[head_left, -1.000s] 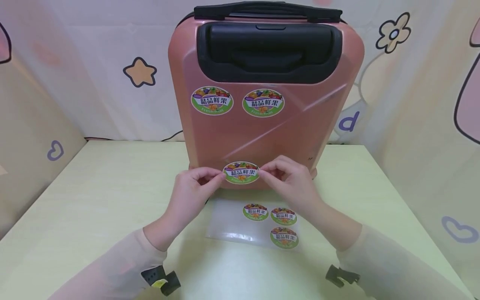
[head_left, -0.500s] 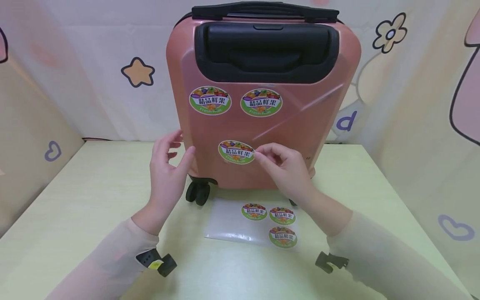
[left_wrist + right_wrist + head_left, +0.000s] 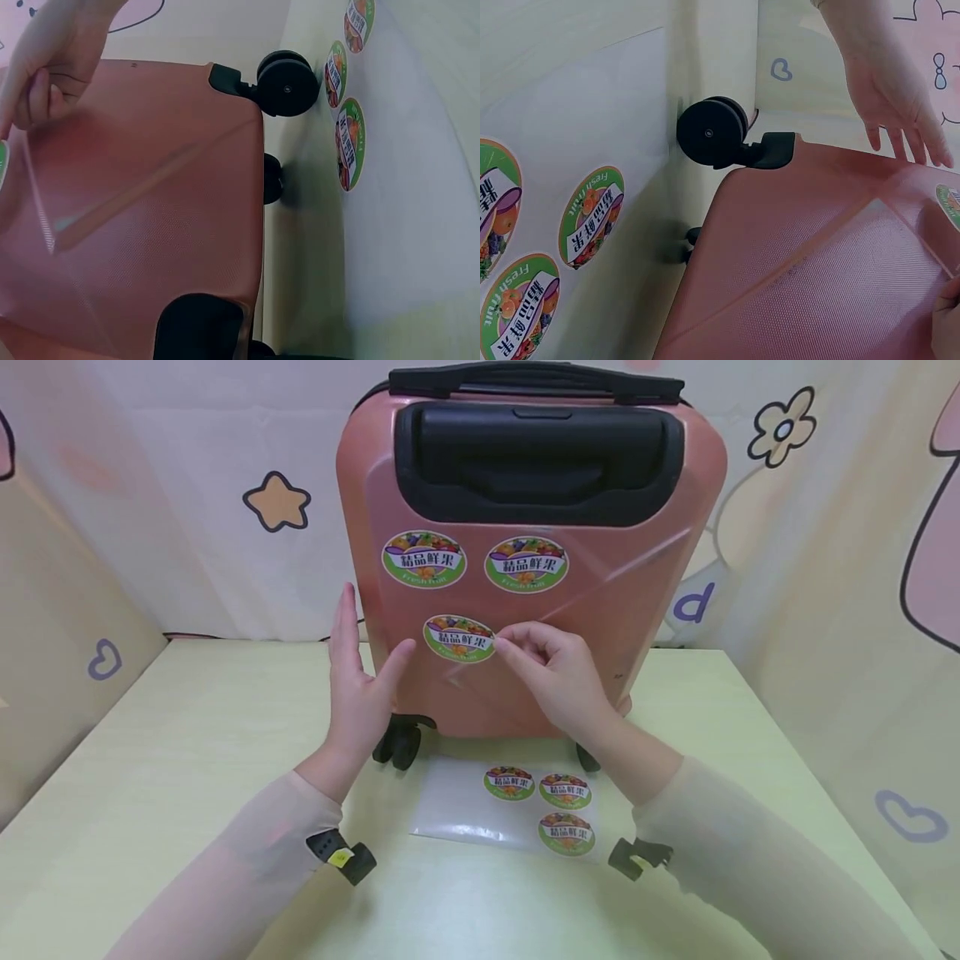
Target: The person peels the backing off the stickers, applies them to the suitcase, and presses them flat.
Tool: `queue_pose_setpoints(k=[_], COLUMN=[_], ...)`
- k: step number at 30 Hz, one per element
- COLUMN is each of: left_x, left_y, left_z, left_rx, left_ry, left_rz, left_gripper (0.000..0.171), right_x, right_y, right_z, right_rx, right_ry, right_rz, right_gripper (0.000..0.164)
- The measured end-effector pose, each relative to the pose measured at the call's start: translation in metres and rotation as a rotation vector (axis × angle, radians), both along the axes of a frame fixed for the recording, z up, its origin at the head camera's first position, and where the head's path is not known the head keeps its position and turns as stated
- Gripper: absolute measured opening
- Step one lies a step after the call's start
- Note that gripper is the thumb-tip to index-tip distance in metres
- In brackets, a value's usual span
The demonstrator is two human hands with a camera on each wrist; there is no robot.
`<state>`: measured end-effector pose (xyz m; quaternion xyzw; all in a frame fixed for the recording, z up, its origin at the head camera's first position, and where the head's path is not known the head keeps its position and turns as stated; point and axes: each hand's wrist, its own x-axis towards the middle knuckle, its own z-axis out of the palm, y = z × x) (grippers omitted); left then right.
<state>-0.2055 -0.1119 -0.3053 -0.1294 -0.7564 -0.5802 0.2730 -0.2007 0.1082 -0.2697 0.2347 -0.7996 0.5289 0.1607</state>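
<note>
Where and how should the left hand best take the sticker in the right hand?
Probably pinch the sticker at its left tip, coming from the left: the right hand pinches the right tip of this flat oval, and the left hand is open nearby.

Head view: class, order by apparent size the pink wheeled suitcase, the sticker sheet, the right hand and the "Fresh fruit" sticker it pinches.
Pink wheeled suitcase
Sticker sheet
Right hand
Pinched "Fresh fruit" sticker

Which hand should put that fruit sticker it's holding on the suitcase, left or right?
Probably the right hand. It pinches the edge of the fruit sticker at the front of the suitcase. The left hand holds no sticker and is at the suitcase's side, perhaps better for steadying.
</note>
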Motion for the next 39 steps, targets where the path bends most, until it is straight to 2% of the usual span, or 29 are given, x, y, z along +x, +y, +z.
queue_pose_setpoints(k=[2, 9, 21, 33, 39], left_x=[-0.001, 0.013, 0.008, 0.010, 0.011], left_y=[0.004, 0.018, 0.024, 0.027, 0.028], left_z=[0.003, 0.022, 0.025, 0.029, 0.032], left_rx=[0.005, 0.049, 0.119, 0.097, 0.124], left_ry=[0.014, 0.042, 0.076, 0.077, 0.070], left_rz=[-0.010, -0.027, -0.058, -0.034, -0.032], left_gripper=[0.081, 0.082, 0.084, 0.086, 0.087], right_x=[-0.001, -0.003, -0.005, -0.006, -0.006], right_y=[-0.001, -0.002, -0.008, -0.009, -0.010], right_z=[0.001, 0.003, 0.002, 0.002, 0.002], right_rx=[-0.010, -0.040, -0.045, -0.023, -0.016], right_ry=[0.004, 0.015, 0.062, 0.093, 0.102], right_rz=[0.004, 0.009, -0.046, -0.085, -0.092], right_gripper=[0.016, 0.015, 0.014, 0.014, 0.013])
